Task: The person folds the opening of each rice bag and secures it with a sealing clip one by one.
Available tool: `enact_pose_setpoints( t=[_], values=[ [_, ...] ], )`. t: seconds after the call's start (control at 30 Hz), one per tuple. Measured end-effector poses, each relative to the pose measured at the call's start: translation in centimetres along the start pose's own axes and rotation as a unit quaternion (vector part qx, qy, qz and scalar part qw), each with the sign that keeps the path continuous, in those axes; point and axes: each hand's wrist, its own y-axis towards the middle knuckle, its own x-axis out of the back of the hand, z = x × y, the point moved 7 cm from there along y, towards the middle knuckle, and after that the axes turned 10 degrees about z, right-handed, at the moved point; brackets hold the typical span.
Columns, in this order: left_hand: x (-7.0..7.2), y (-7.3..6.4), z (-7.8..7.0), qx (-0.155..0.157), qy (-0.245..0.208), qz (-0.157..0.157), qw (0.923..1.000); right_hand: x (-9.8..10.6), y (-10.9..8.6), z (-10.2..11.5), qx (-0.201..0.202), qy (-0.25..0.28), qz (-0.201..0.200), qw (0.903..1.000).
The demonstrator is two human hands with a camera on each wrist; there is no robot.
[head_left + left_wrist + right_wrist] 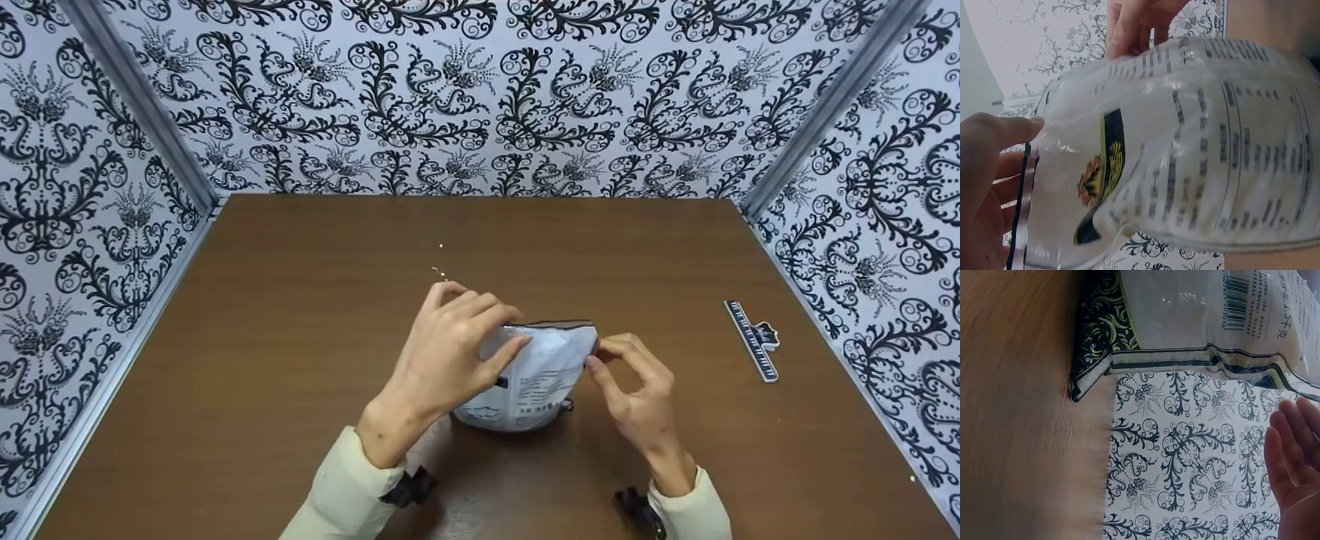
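A white printed plastic bag (551, 367) stands upright on the table, its dark-edged top strip facing up. At its upper left my left hand (450, 349) holds the top edge, thumb on the near side and fingers behind; the left wrist view shows the thumb (1022, 128) at that edge. My right hand (641, 390) pinches the upper right corner between thumb and forefinger. A barcode (1235, 304) and a black-and-gold patterned base corner (1103, 332) of the bag show in the right wrist view.
A clip (752, 341) with a piano-key pattern lies on the brown table (300, 247) at the right. A few tiny pale bits (439, 271) lie beyond my left hand. Patterned walls (480, 97) enclose the back and sides.
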Motion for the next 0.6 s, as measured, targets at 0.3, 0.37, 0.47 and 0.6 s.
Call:
enact_pose_setpoints(
  t=[0.3, 0.37, 0.47, 0.6],
  values=[
    [-0.6, 0.7, -0.8, -0.002, 0.003, 0.016, 0.9999, 0.0, 0.3, 0.2, 0.006, 0.006, -0.001, 1.0000],
    [-0.7, 0.9, -1.0, -0.005, 0.004, 0.019, 0.9998, 0.0, 0.3, 0.3, 0.006, 0.006, -0.001, 1.0000],
    [-0.9, 1.1, -1.3, -0.007, 0.003, 0.026, 0.9996, -0.1, 0.2, 0.4, 0.003, 0.008, -0.002, 1.0000],
    [-1.1, 1.2, -1.4, -0.005, 0.005, 0.033, 0.9994, -0.4, 0.1, 0.5, -0.001, 0.015, 0.000, 0.9999]
  ],
)
